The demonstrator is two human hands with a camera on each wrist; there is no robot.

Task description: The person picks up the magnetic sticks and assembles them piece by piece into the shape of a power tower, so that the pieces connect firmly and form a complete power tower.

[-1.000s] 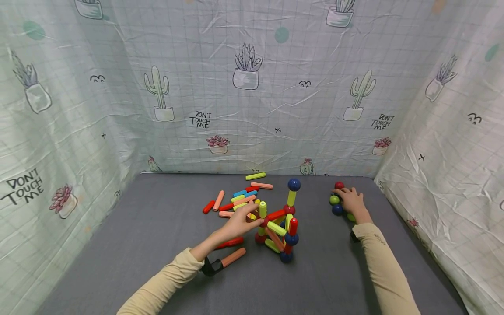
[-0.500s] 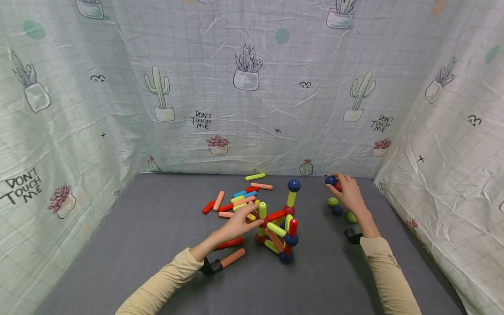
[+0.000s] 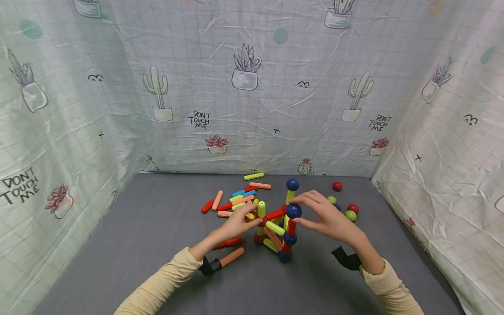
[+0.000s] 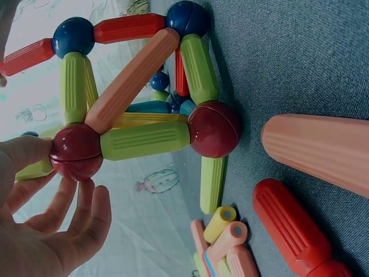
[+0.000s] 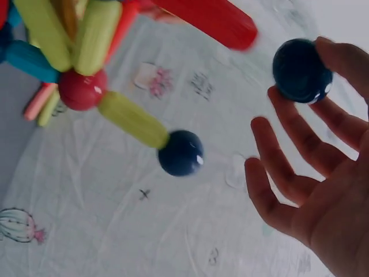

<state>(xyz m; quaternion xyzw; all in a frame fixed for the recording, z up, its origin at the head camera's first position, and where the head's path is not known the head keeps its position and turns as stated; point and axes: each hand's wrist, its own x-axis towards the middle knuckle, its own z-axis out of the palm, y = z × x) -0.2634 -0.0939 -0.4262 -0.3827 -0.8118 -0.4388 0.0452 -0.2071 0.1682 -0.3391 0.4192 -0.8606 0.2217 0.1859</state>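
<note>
Head view: right hand [image 3: 328, 217] has a blue ball [image 3: 294, 211] pinched just over the top of an upright red stick [image 3: 291, 227] on the stick-and-ball frame [image 3: 275, 228]. Looks like the step is capping that stick. No containers I can spot; loose sticks [image 3: 243, 201] and loose balls [image 3: 351, 216] lie straight on the table [image 3: 165, 227].

Left wrist: left hand [image 4: 49, 225] pinches a red ball [image 4: 76, 151] at a corner, steadying things I'd guess.

Right wrist: ball and stick end sit apart, so next move probably calls for lining up and lowering gently.
</note>
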